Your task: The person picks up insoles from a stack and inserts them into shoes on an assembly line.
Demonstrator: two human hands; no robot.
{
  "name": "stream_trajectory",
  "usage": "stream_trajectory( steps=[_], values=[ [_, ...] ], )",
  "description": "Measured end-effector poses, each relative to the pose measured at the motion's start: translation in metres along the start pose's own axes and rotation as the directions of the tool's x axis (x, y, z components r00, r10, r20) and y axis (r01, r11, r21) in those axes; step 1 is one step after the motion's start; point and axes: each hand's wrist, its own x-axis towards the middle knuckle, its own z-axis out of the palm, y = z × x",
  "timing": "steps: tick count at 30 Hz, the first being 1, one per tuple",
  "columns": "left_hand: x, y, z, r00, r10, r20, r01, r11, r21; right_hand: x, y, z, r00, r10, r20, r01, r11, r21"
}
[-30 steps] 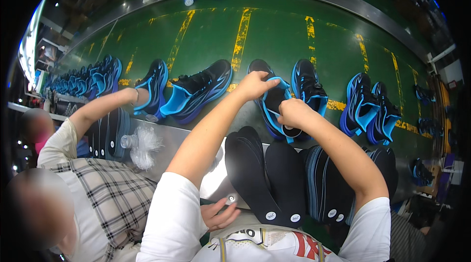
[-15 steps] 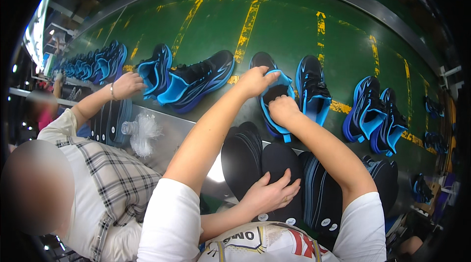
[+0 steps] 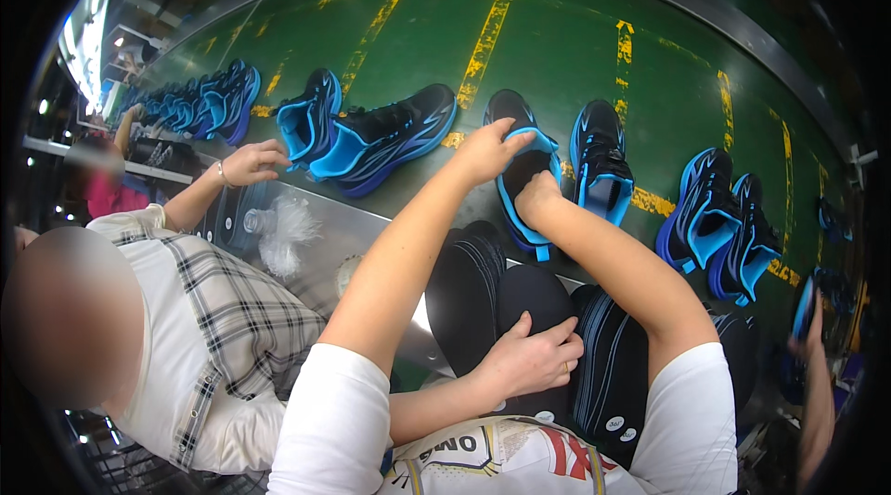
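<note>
A black and blue sneaker (image 3: 510, 108) stands on the green surface in front of me, its light-blue collar toward me. My left hand (image 3: 492, 150) grips the tongue and collar edge from the left. My right hand (image 3: 538, 198) reaches into the shoe opening, and its fingers are hidden inside. Close on the right stands a matching sneaker (image 3: 599, 147), untouched. Below the shoes lie stacks of dark insoles (image 3: 464, 305). A co-worker's hand (image 3: 529, 356) rests on a black insole (image 3: 534, 294) beneath my arms.
On my left a co-worker in a plaid garment (image 3: 246, 309) reaches toward another pair of sneakers (image 3: 390, 147). A crumpled clear plastic bag (image 3: 286, 235) lies on the metal edge (image 3: 357, 221). More sneakers (image 3: 701, 207) stand to the right, where another person's arm (image 3: 817, 393) holds a shoe.
My right hand has gone deeper into the shoe, and its fingers have passed out of sight. Another person's arm has appeared at the far right. The whole view has shifted slightly.
</note>
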Motion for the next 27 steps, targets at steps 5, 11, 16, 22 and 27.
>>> stream_trajectory(
  steps=[5,11,16,22,27],
  values=[
    [-0.007,0.005,0.003,0.99,0.083,-0.117,-0.085,0.996,-0.01,-0.005,0.003,-0.009,0.992,-0.108,0.063,0.112,0.992,-0.05],
    [-0.013,0.015,0.012,0.934,0.226,-0.275,-0.211,0.974,0.082,0.004,-0.004,0.006,0.997,-0.018,-0.071,0.011,0.996,-0.091],
    [-0.016,0.016,0.013,0.917,0.288,-0.276,-0.247,0.953,0.173,0.005,0.001,0.004,0.996,-0.065,-0.052,0.067,0.997,0.033],
    [-0.019,-0.001,0.01,0.954,0.267,-0.135,-0.226,0.938,0.263,-0.04,0.006,-0.04,0.944,-0.211,0.253,-0.053,0.662,0.748],
    [-0.018,0.014,0.007,0.952,0.303,-0.039,-0.262,0.877,0.402,-0.036,-0.012,-0.024,0.998,0.045,0.032,-0.055,0.816,0.575]
  ],
)
